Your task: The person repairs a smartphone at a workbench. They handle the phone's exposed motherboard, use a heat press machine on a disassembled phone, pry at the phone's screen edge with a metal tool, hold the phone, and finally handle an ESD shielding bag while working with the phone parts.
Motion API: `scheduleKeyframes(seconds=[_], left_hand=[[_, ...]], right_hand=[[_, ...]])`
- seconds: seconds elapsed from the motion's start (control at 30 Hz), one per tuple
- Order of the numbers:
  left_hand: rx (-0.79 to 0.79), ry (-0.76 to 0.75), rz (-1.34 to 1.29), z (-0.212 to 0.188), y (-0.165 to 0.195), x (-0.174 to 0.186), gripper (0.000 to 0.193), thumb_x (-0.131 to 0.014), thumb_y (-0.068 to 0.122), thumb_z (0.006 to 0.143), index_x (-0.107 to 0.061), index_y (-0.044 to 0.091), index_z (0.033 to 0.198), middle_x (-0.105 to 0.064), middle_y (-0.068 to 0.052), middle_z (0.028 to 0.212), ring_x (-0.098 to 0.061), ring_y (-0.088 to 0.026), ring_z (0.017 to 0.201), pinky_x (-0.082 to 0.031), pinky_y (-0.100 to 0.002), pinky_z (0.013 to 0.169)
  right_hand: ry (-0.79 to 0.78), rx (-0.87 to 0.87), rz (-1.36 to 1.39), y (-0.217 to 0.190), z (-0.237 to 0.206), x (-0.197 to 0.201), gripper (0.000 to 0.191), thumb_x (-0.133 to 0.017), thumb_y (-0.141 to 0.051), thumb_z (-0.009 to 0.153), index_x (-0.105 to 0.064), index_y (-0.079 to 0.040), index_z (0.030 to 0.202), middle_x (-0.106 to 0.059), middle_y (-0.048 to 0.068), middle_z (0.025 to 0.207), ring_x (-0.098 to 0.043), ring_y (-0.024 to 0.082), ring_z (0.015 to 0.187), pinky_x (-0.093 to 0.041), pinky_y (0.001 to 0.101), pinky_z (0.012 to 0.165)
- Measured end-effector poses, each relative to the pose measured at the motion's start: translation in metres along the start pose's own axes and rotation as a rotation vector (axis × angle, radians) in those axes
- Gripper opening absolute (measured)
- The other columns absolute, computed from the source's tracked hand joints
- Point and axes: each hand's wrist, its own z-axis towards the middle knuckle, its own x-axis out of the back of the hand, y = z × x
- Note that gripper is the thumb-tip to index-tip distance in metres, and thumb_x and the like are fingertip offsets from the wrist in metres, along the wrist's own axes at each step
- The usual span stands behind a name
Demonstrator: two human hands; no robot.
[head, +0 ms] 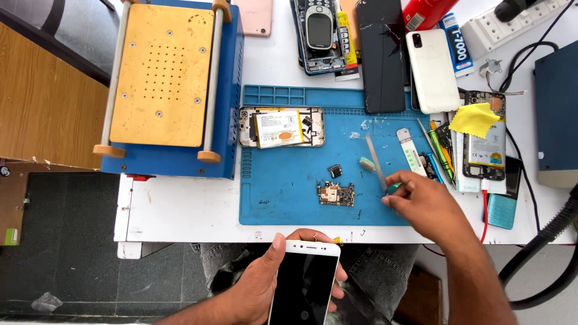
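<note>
Machinery fills the upper left of the frame: a blue heating station with a gold perforated plate on top, resting on the white table. Moving right along the bottom edge, we see our left hand wrapped around a white phone, thumb laid up its left edge and fingertips curling over the top and right side; the phone is held over the lap just below the table edge, its dark screen facing up and unlit, the white border clean, its lower end cut off by the frame. Above it the blue work mat carries an opened phone chassis with a battery at its upper left, a small dark chip and a bare circuit board lower down. Further right, our right hand rests on the mat's lower right part, fingers drawn together and pinching the lower end of a slim grey tool that slants up and to the left; what the tool's tip is like we cannot tell, since it is blurred. Beyond the hand lie a cracked black panel, a white phone back, a yellow cloth and a black hose at the far right, cut off by the frame.
</note>
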Motion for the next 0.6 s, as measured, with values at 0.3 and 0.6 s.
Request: scheduleKeyframes(seconds=[0.3, 0.6], left_hand=[[0.02, -0.048, 0.069, -0.014, -0.005, 0.0, 0.086, -0.028, 0.072, 0.1, -0.04, 0.004, 0.151, -0.063, -0.023, 0.123, -0.067, -0.029, 0.114, -0.061, -0.046, 0.095], [0.038, -0.063, 0.068, -0.019, -0.008, -0.001, 0.085, -0.025, 0.071, 0.1, -0.039, 0.004, 0.152, -0.062, -0.023, 0.124, -0.067, -0.029, 0.113, -0.061, -0.045, 0.095]], right_hand=[[0.275, -0.18, -0.051, 0.003, -0.003, 0.009, 0.026, -0.076, -0.019, 0.092, -0.075, -0.015, 0.117, -0.077, 0.003, 0.088, -0.071, 0.015, 0.078, -0.056, 0.0344, 0.073], [0.397, -0.096, 0.055, 0.017, -0.006, -0.006, 0.022, -0.075, -0.016, 0.092, -0.074, -0.01, 0.112, -0.08, 0.006, 0.091, -0.075, 0.016, 0.076, -0.058, 0.0338, 0.072]])
